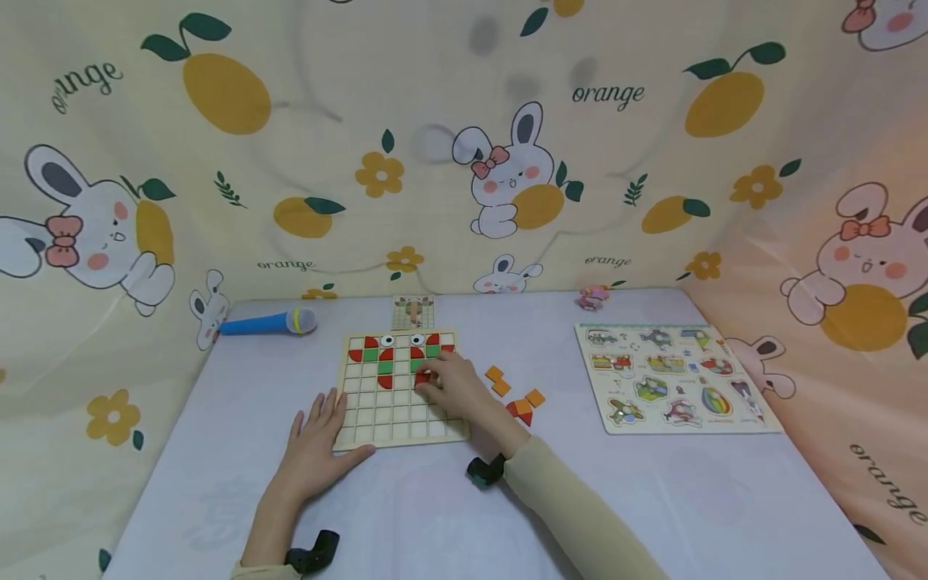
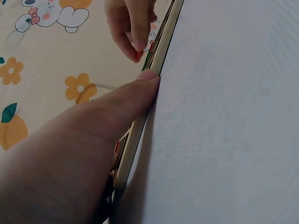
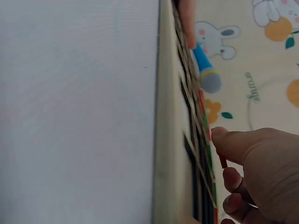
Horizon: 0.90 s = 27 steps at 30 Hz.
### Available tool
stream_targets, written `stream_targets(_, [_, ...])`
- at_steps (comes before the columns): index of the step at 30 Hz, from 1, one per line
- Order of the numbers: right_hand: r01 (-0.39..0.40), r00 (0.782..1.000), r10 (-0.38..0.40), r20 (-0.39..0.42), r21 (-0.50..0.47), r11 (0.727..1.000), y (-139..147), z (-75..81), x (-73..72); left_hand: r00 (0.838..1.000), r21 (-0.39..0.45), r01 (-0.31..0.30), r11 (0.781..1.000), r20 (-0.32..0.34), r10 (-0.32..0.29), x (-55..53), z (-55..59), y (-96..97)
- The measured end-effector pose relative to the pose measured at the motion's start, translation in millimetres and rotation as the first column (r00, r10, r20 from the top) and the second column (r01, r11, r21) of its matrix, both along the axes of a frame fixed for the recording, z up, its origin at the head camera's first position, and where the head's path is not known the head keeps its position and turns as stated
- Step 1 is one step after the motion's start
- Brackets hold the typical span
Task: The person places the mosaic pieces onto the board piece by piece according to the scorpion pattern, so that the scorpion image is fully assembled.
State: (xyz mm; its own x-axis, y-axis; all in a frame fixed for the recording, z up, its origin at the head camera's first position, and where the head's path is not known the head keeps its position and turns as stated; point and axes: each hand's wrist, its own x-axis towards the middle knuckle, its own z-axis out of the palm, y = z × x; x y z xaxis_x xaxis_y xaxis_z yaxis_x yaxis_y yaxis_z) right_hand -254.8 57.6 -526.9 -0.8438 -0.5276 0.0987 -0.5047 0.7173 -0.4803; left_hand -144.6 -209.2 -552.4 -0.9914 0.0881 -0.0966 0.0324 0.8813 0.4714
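So the right hand (image 1: 457, 387) has a small red piece (image 3: 223, 161) pinched in its fingertips — barely any gap, just the piece between thumb and finger — right over the right half of the grid board (image 1: 395, 419). Left hand (image 1: 319, 435) is spread out holding nothing, thumb touching the board's near edge, orange squares (image 1: 534, 398) loose off to the right

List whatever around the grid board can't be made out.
Grid board, head view: some squares, hidden behind the right hand.
Red piece, right wrist view: full shape, seen edge-on and partly covered by that hand.
Small card, head view: finer pattern, too small.
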Motion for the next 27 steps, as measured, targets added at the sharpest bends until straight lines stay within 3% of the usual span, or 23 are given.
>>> stream_targets(5, [0.0, 1.0, 0.0, 0.014, 0.013, 1.0, -5.3, -5.6, -4.7, 1.0, 0.006, 0.002, 1.0, -0.006, -0.002, -0.4, -2.1, 0.6])
stream_targets(13, [0.018, 0.999, -0.016, 0.033, -0.064, 0.998, -7.0, -4.1, -7.2, 1.0, 0.004, 0.001, 1.0, -0.016, -0.001, -0.1, -0.9, -0.5])
stream_targets(27, [0.084, 0.994, -0.082, 0.069, -0.036, 0.996, -9.0, -4.5, -7.5, 1.0, 0.0, 0.0, 1.0, 0.001, 0.0, -0.7, -1.2, 1.5])
